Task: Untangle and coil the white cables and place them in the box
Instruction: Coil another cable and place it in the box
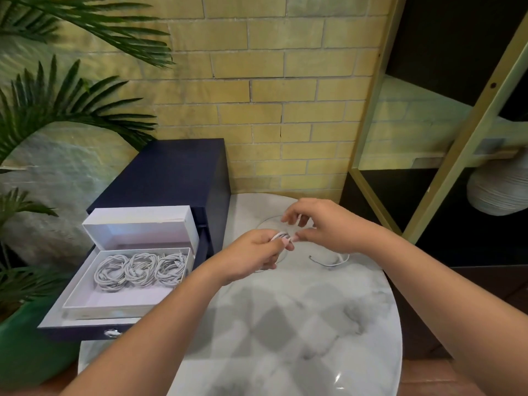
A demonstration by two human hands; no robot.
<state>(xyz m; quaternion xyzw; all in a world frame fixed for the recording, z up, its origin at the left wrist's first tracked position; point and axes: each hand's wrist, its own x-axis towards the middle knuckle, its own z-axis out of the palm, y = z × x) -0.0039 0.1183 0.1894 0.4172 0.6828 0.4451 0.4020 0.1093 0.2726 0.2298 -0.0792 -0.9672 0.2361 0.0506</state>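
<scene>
Left hand (254,252): your fingers (275,247) clamp a small coil of white cable (281,237), mostly hidden in your grip.
Right hand (325,227): fingers pinch its strand; blurred.
Loose end (328,263): on the counter (285,324), near your right wrist.
Box (114,299): three coils (140,270) inside, left of the counter.

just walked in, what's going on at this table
A person is winding a white cable over the marble table. The left hand grips the small coil and the right hand pinches the strand feeding it. The cable's loose end lies on the table. Three coiled cables sit in the white box in the drawer.
</scene>
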